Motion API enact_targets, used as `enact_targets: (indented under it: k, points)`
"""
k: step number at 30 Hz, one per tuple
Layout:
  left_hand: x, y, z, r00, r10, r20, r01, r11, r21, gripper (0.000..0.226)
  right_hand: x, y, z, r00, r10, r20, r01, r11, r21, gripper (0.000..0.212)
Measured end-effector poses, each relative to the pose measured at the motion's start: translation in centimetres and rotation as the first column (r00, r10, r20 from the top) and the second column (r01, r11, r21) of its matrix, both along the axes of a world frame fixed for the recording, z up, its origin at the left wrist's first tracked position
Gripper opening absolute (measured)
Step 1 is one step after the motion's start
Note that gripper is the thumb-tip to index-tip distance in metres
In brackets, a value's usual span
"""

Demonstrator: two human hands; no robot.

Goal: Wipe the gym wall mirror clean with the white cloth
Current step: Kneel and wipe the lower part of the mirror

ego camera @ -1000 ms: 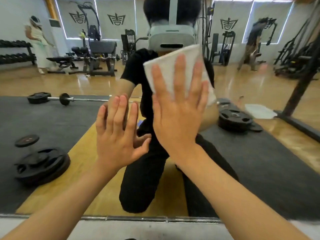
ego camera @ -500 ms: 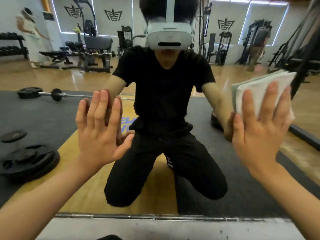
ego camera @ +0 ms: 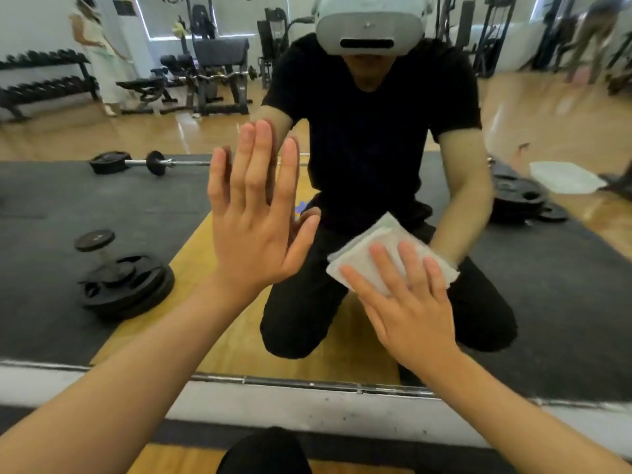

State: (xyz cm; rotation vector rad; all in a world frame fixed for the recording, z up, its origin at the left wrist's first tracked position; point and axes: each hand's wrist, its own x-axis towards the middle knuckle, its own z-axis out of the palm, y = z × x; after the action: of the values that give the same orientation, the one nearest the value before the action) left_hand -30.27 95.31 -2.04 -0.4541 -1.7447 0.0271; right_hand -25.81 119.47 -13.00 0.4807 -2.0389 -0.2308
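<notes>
The gym wall mirror [ego camera: 564, 302] fills the view ahead, down to its metal bottom rail. A folded white cloth [ego camera: 372, 249] lies flat against the glass low and right of centre. My right hand [ego camera: 410, 302] presses it there with straight, spread fingers, covering its lower right part. My left hand [ego camera: 254, 220] rests flat on the glass to the left, palm on the mirror, fingers straight and pointing up, holding nothing. The mirror shows my kneeling reflection behind both hands.
The mirror's bottom rail [ego camera: 307, 384] runs above a pale wall strip near the floor. Reflected in the glass are weight plates [ego camera: 126, 285], a barbell [ego camera: 136, 162], benches, a dumbbell rack, and a person standing far left [ego camera: 99, 56]. My knee [ego camera: 263, 453] shows at the bottom edge.
My right hand has swept the cloth from high centre out to the right, then down to low right of centre. My left hand stays flat on the glass.
</notes>
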Motion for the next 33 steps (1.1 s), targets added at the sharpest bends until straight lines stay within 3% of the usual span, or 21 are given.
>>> enact_targets:
  k: [3, 6, 10, 13, 16, 18, 21, 26, 29, 33]
  points:
    - [0.0, 0.1, 0.1, 1.0, 0.008, 0.008, -0.008, 1.0, -0.007, 0.078, 0.9, 0.9, -2.0, 0.999, -0.017, 0.046, 0.018, 1.0, -0.005, 0.071]
    - [0.1, 0.3, 0.2, 1.0, 0.005, 0.005, -0.005, 1.0, 0.005, 0.079, 0.6, -1.9, 5.0, 0.997, 0.066, 0.028, -0.058, 0.972, -0.229, 0.065]
    - [0.0, 0.1, 0.1, 1.0, 0.019, -0.006, -0.019, 1.0, 0.004, 0.081, -1.1, -5.4, 10.2, 0.993, 0.004, -0.12, -0.055, 0.903, -0.426, 0.058]
    - [0.0, 0.2, 0.0, 1.0, 0.021, -0.008, -0.021, 1.0, 0.004, 0.081, -1.1, -5.6, 3.9, 0.997, 0.003, -0.081, -0.035, 0.916, -0.401, 0.066]
    - [-0.1, 0.3, -0.1, 0.999, 0.029, -0.02, -0.029, 1.0, 0.011, 0.079, 0.6, -3.8, -5.6, 0.997, 0.008, 0.083, 0.019, 0.949, -0.314, 0.079]
    - [-0.1, 0.3, -0.1, 0.999, 0.036, -0.02, -0.036, 0.999, 0.018, 0.08, 2.1, -3.4, -8.6, 0.983, -0.003, 0.183, 0.066, 0.938, -0.339, 0.084]
    - [-0.1, 0.3, -0.2, 0.999, 0.042, -0.019, -0.042, 0.999, 0.018, 0.08, 1.7, -5.2, -4.9, 0.985, 0.042, 0.165, 0.035, 0.898, -0.438, 0.081]
    - [-0.1, 0.5, -0.1, 0.999, 0.034, -0.016, -0.034, 0.999, 0.026, 0.079, -1.1, -7.7, 5.2, 0.993, 0.063, -0.097, -0.102, 0.874, -0.474, 0.058]
    - [-0.1, 0.4, -0.1, 0.999, 0.032, -0.011, -0.032, 0.999, 0.033, 0.081, -1.0, -7.1, 1.2, 0.995, 0.027, -0.098, -0.068, 0.892, -0.447, 0.063]
    - [-0.1, 0.3, -0.1, 1.0, 0.027, -0.013, -0.027, 0.999, 0.034, 0.076, 1.4, -4.7, -11.5, 0.992, -0.019, 0.121, 0.047, 0.971, -0.234, 0.092]
